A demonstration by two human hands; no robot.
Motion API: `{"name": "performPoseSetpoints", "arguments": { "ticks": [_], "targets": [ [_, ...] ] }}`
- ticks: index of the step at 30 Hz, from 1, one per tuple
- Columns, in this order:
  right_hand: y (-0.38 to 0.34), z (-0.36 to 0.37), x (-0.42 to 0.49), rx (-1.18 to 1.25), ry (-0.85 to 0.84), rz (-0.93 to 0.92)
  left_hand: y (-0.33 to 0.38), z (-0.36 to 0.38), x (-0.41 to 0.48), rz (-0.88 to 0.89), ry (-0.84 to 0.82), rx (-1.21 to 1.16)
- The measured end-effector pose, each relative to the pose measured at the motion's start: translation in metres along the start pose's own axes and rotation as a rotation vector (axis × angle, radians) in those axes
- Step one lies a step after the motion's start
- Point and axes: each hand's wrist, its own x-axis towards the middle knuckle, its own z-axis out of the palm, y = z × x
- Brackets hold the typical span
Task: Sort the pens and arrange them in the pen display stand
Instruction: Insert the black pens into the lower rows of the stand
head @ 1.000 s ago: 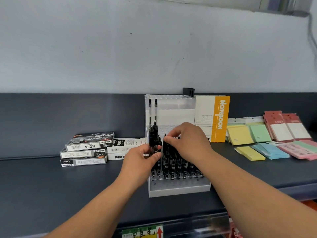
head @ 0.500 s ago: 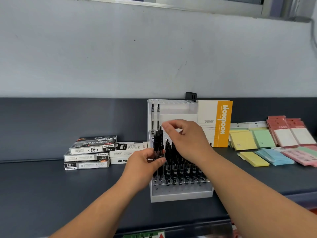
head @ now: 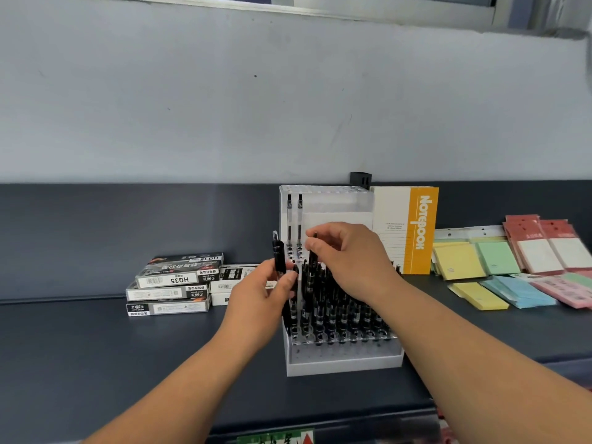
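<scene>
1. Our left hand has its fingers curled round a black pen. It's upright, with the clear top poking out above the thumb.
2. Our right hand pinches the top of a second black pen between thumb and forefinger. Its lower end is down among the others, and we can't tell if it's in a hole.
3. Right under both sets of fingers is the white pen display stand, with rows of black pens standing in it. Two more pens stand on the back tier, just past our fingertips.
4. Left of the left-hand fingers is a stack of pen boxes. The top one reads "HQ35", and the rest of the print is too small for us.
5. Beyond the right-hand knuckles an exercise book stands just beside the stand, with "Notebook" in white down its orange strip.
6. Farther right lie sticky note pads in yellow, green, blue and pink, labels unreadable.
</scene>
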Motion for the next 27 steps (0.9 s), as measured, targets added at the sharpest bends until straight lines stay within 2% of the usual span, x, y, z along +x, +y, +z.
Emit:
{"name": "performPoseSetpoints", "arguments": {
  "ticks": [11, 17, 27],
  "targets": [
    [-0.002, 0.009, -0.006, -0.253, -0.157, -0.002, -0.007, -0.002, 0.005, -0.005, 0.039, 0.009],
    [-0.005, 0.008, -0.009, -0.240, -0.139, -0.003, -0.006, 0.001, 0.006, 0.001, 0.038, 0.074],
    [0.004, 0.012, -0.013, -0.264, -0.145, 0.018, -0.024, 0.007, 0.000, -0.022, -0.075, 0.267]
  ]
}}
